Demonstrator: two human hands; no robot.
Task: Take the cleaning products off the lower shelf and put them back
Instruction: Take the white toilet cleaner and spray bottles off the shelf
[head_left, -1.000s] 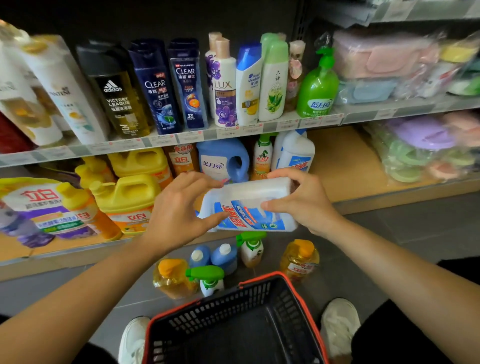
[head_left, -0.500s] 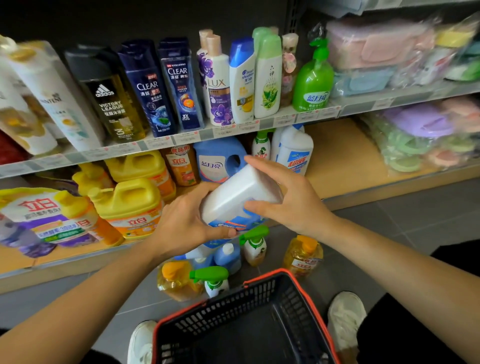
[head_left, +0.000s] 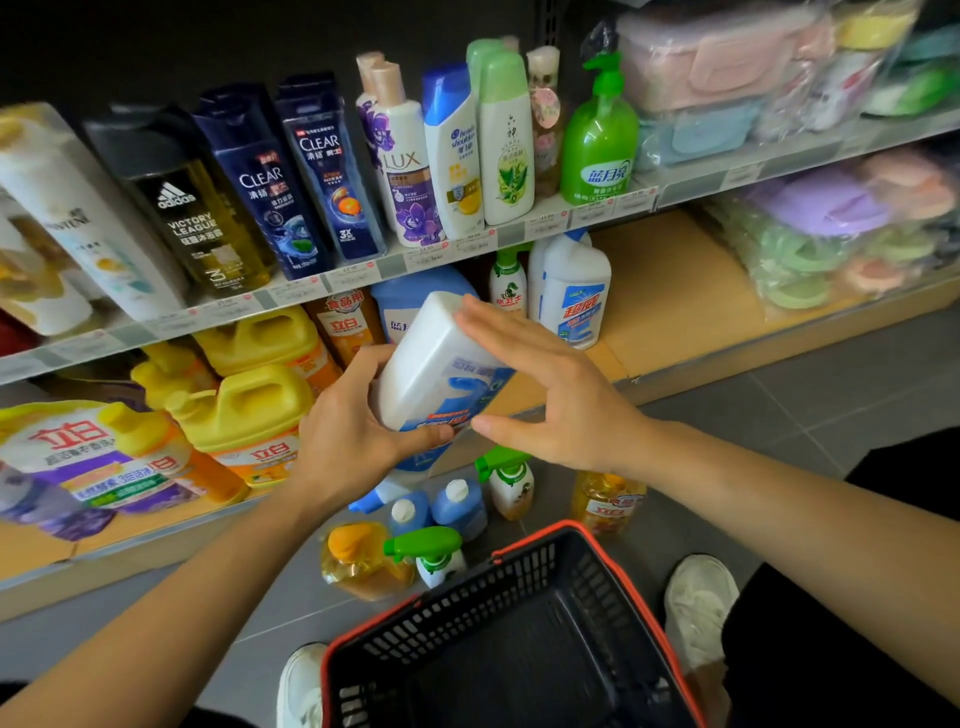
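The white bottle (head_left: 436, 358) is tipping further base-up, just in front of the lower shelf (head_left: 675, 291). The left hand (head_left: 343, 436) is gripping its middle. The right hand (head_left: 550, 395) is resting straight-fingered against it, seemingly letting go. Held one-handed and upended, it risks slipping onto the floor bottles (head_left: 457, 506).

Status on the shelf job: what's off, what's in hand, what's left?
Off: bottles stand on the floor, among them two blue bottles, an orange bottle and a spray bottle. In hand: the left hand grips a tilted white bottle; the right hand lies flat against it. Left: yellow jugs, a blue jug and a white cleaner bottle sit on the lower shelf.
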